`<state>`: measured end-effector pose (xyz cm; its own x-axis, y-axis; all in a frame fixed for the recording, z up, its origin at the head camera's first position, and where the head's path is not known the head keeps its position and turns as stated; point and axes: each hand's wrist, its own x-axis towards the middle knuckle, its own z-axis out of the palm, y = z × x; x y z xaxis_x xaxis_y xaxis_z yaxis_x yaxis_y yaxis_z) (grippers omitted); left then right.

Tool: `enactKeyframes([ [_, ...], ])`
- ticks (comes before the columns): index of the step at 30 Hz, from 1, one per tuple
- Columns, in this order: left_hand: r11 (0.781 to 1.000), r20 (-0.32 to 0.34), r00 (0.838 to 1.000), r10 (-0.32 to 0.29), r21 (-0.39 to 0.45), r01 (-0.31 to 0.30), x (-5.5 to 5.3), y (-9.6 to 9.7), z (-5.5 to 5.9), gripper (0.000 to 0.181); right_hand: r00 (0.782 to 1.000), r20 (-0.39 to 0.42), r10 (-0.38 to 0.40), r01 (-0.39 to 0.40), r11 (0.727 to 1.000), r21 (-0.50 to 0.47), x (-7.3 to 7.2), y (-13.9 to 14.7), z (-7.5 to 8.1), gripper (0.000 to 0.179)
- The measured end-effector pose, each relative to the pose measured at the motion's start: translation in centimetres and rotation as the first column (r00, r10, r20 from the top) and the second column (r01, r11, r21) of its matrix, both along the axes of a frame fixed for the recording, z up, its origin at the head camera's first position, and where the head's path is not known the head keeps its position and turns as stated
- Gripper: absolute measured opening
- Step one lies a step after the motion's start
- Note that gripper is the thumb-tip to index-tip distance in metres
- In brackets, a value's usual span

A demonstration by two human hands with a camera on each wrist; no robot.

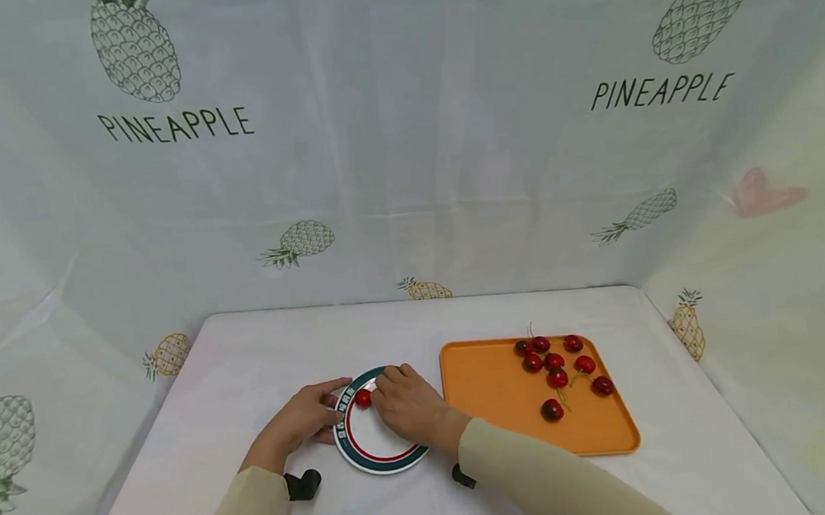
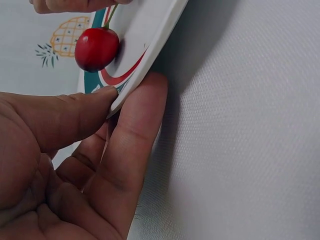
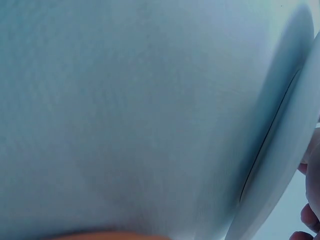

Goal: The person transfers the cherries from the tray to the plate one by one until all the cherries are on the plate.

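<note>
Cherry (image 1: 363, 398) at far left of plate (image 1: 373, 437); left hand (image 1: 305, 417) pinches plate's left edge; right hand (image 1: 409, 407) seemingly pinches stem (image 2: 110, 16), contact half-hidden. Tilted plate or slipping stem could send cherry rolling off.

Head downward, wrists close, plate (image 1: 372, 437) seemingly shared

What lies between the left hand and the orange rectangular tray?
The head view shows the round, teal-rimmed white plate, a glossy red cherry seen against it, and the right hand.
</note>
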<state>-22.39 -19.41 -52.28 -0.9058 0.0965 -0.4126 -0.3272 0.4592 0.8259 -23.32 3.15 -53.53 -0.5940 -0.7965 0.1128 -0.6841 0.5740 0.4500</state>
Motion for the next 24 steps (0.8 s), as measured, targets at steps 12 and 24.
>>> enactKeyframes([
  [12,1.000,0.001,1.000,-0.004,-0.001,0.004,-0.2,0.2,0.0,0.065,1.000,-0.001,-0.016,0.016,1.000,-0.014,0.1,0.4,0.2,0.038],
  [24,1.000,0.020,1.000,0.012,-0.026,-0.011,0.0,0.1,-0.2,0.066,0.999,-0.044,-0.030,0.027,0.997,-0.076,1.7,5.1,3.2,0.036],
])
